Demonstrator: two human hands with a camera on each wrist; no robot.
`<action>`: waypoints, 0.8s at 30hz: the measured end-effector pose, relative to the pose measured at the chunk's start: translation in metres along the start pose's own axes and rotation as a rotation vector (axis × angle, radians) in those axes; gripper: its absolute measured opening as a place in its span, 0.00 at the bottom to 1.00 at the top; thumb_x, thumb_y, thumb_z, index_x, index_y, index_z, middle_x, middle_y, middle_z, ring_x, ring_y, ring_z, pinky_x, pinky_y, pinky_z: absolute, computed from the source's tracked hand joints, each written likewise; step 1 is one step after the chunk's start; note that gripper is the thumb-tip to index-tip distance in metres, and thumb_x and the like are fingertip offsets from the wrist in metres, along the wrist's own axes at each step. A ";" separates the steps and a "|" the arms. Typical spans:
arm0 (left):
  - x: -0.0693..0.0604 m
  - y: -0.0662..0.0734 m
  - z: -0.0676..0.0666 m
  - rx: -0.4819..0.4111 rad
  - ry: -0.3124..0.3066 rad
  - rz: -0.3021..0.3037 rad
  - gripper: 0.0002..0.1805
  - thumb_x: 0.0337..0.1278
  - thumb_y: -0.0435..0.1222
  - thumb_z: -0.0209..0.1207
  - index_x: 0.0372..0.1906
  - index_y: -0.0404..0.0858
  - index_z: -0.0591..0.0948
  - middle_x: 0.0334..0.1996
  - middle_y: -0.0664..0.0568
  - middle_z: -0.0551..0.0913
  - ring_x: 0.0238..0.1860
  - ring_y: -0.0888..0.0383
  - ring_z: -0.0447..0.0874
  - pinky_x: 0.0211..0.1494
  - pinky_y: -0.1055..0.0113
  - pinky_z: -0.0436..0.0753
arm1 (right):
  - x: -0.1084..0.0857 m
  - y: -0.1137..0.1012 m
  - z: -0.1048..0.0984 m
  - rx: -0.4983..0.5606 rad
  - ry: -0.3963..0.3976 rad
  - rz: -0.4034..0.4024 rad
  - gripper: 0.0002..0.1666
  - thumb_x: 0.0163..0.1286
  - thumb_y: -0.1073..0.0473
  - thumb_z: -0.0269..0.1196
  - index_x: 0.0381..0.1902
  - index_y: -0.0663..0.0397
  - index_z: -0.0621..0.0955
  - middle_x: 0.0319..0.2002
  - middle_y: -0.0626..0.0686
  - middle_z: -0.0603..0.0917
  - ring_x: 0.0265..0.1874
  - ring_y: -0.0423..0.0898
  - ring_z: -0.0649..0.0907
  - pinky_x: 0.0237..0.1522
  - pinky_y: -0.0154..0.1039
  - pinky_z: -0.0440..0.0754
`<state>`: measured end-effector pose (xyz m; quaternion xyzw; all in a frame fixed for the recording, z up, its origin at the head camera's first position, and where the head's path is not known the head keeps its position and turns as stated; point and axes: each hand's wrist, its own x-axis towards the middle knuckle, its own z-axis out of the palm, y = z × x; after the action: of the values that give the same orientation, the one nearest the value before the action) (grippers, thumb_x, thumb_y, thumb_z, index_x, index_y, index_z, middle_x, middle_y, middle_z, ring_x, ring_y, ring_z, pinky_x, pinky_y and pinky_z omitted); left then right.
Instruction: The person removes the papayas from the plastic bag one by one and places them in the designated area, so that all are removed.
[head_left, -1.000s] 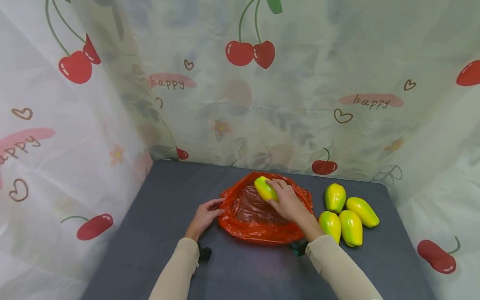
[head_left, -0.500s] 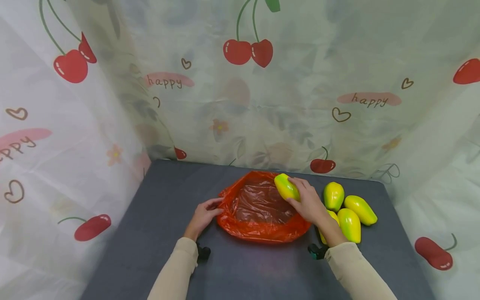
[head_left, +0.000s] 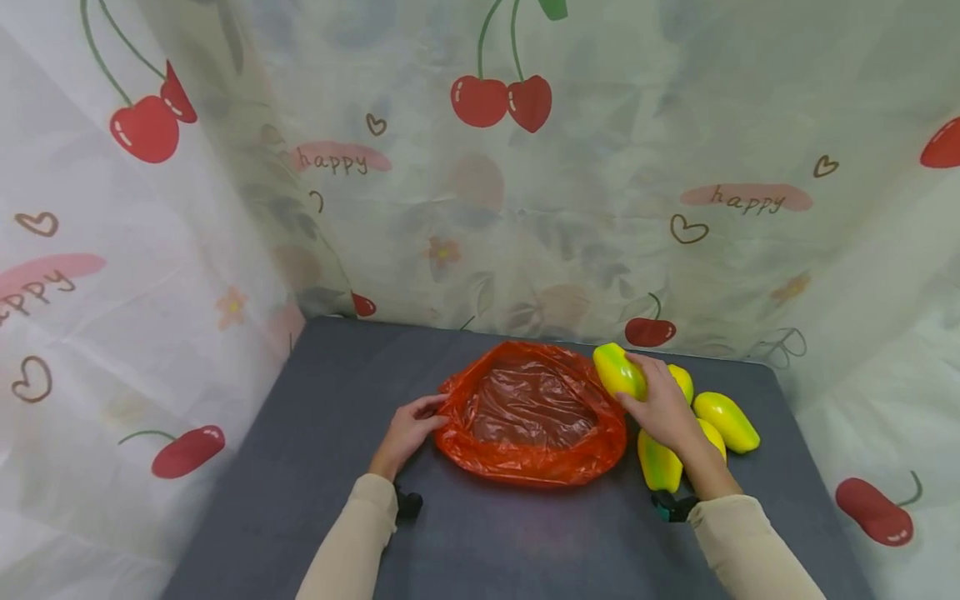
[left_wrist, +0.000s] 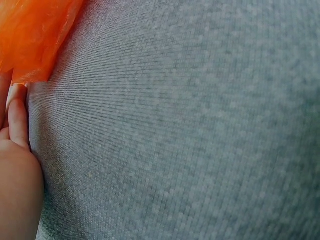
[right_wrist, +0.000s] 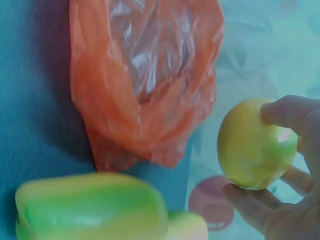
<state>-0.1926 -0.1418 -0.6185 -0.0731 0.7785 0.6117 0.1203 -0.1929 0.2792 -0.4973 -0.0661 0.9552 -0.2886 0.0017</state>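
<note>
An orange-red plastic bag [head_left: 532,467] lies on the dark table with its mouth spread wide; translucent film lines its inside. My left hand [head_left: 408,433] pinches the bag's left edge between thumb and fingers. At the left wrist view's edge, part of the left hand [left_wrist: 17,165] shows by the bag's corner [left_wrist: 35,40]. My right hand [head_left: 663,408] grips a yellow-green mango [head_left: 618,372] just off the bag's right rim. In the right wrist view, thumb and fingertips go round that mango [right_wrist: 250,145], apart from the bag [right_wrist: 110,105].
Several more mangoes sit on the table right of the bag, one [head_left: 726,422] farthest right and one [head_left: 658,462] nearer, partly behind the right hand. The dark table [head_left: 360,367] backs onto a cherry-print curtain [head_left: 480,217], which also hangs at both sides.
My right hand has carried the mango from above the bag's mouth rightward past its rim, towards the other mangoes. The left hand has stayed at the bag's left edge.
</note>
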 end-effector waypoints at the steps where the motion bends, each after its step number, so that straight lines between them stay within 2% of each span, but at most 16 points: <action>1: 0.000 0.000 0.000 0.003 -0.001 0.002 0.22 0.64 0.41 0.67 0.62 0.54 0.83 0.66 0.51 0.81 0.68 0.48 0.78 0.72 0.48 0.76 | -0.001 0.003 -0.003 0.000 0.007 0.005 0.42 0.70 0.57 0.66 0.76 0.60 0.62 0.71 0.68 0.67 0.64 0.65 0.70 0.65 0.68 0.73; 9: 0.000 0.000 0.000 -0.004 -0.005 -0.015 0.21 0.63 0.41 0.67 0.61 0.55 0.83 0.66 0.51 0.81 0.68 0.49 0.79 0.72 0.49 0.76 | -0.016 0.027 -0.025 0.008 0.049 0.033 0.42 0.70 0.58 0.65 0.76 0.65 0.61 0.71 0.72 0.65 0.64 0.68 0.68 0.62 0.70 0.72; 13: -0.001 0.001 0.000 -0.007 -0.012 -0.004 0.21 0.63 0.41 0.67 0.61 0.55 0.83 0.66 0.51 0.81 0.68 0.49 0.79 0.72 0.49 0.76 | -0.025 0.040 -0.036 -0.006 0.078 0.040 0.41 0.70 0.59 0.65 0.74 0.70 0.62 0.69 0.74 0.66 0.62 0.69 0.68 0.60 0.70 0.71; 20: 0.001 0.000 -0.001 -0.013 -0.014 -0.010 0.21 0.63 0.41 0.67 0.61 0.56 0.83 0.66 0.52 0.81 0.69 0.49 0.78 0.72 0.49 0.76 | -0.042 0.058 -0.046 -0.022 0.081 0.109 0.43 0.70 0.57 0.65 0.74 0.71 0.61 0.68 0.76 0.65 0.61 0.70 0.68 0.56 0.70 0.71; 24: 0.001 0.000 -0.001 -0.013 -0.014 -0.012 0.21 0.63 0.41 0.67 0.61 0.56 0.83 0.66 0.52 0.81 0.68 0.49 0.78 0.73 0.49 0.76 | -0.049 0.065 -0.052 -0.044 0.085 0.123 0.43 0.69 0.57 0.66 0.73 0.72 0.61 0.67 0.77 0.65 0.60 0.71 0.68 0.55 0.70 0.71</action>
<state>-0.1936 -0.1423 -0.6186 -0.0745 0.7732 0.6165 0.1289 -0.1549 0.3681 -0.4913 0.0049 0.9628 -0.2692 -0.0224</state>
